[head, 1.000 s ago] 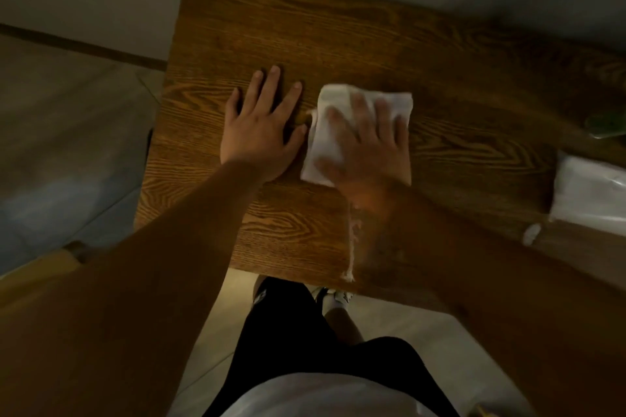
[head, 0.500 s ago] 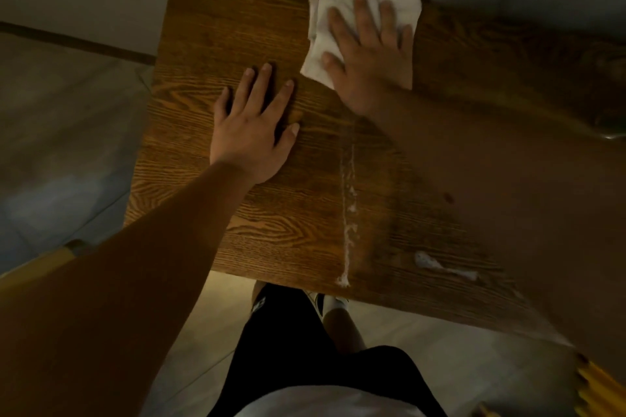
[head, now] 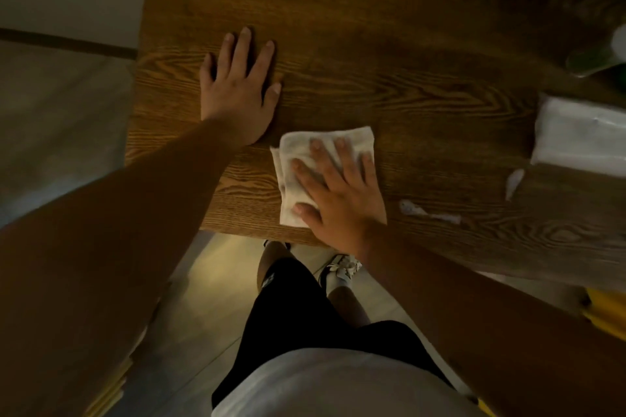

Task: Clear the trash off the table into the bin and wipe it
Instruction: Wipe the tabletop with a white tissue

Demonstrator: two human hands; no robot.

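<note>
A folded white cloth point(head: 298, 159) lies on the dark wooden table point(head: 389, 44) near its front edge. My right hand point(head: 338, 193) presses flat on the cloth with fingers spread, covering its right half. My left hand point(head: 237, 91) rests flat and open on the bare wood to the upper left of the cloth, holding nothing. A small white scrap of tissue point(head: 428, 211) lies on the table just right of my right hand. Another white scrap point(head: 513, 181) lies further right.
A white pack of tissues point(head: 582, 135) sits at the table's right side, with a green object point(head: 599, 61) behind it at the frame edge. Something yellow point(head: 606, 311) shows low on the right. My legs and shoes stand below the table's front edge.
My right hand has dragged the cloth from the far edge of the table back to the front edge. The white streak on the wood is gone. My left hand stayed planted.
</note>
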